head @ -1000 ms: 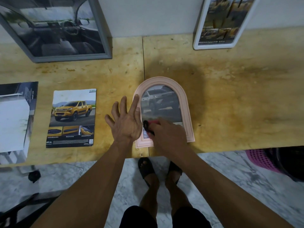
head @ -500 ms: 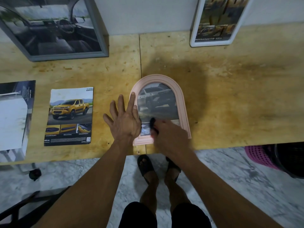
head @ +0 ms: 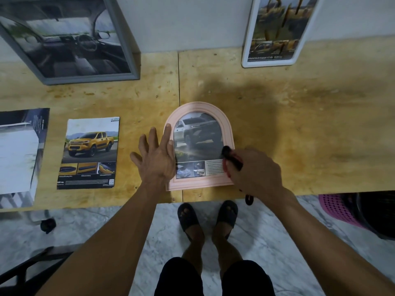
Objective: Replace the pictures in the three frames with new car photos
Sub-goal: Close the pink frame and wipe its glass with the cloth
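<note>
We take the pink arched frame (head: 199, 146) as our landmark: it lies flat on the surface (head: 299, 124), close to the near edge. Our left hand (head: 157, 158) rests on its left border, fingers spread and straight, the forefinger lying up along the rim. Our right hand (head: 255, 173) is at the frame's lower right side, its grip curled around a black-and-red tool (head: 232, 158) whose dark end touches the right border beside the picture. What kind of tool it is we cannot tell.

To do this step well, we judge that the left palm should bear straight down so the frame does not skate, and the tool should work in short, light strokes along the edge rather than across the car photo (head: 197, 135).

The frame's long axis runs away from us, arch toward the wall, flat base toward the near edge. Left of it lies a yellow-truck brochure (head: 89, 152); beyond it, a grey frame (head: 68, 39) and a white frame (head: 275, 33) lean on the wall.
</note>
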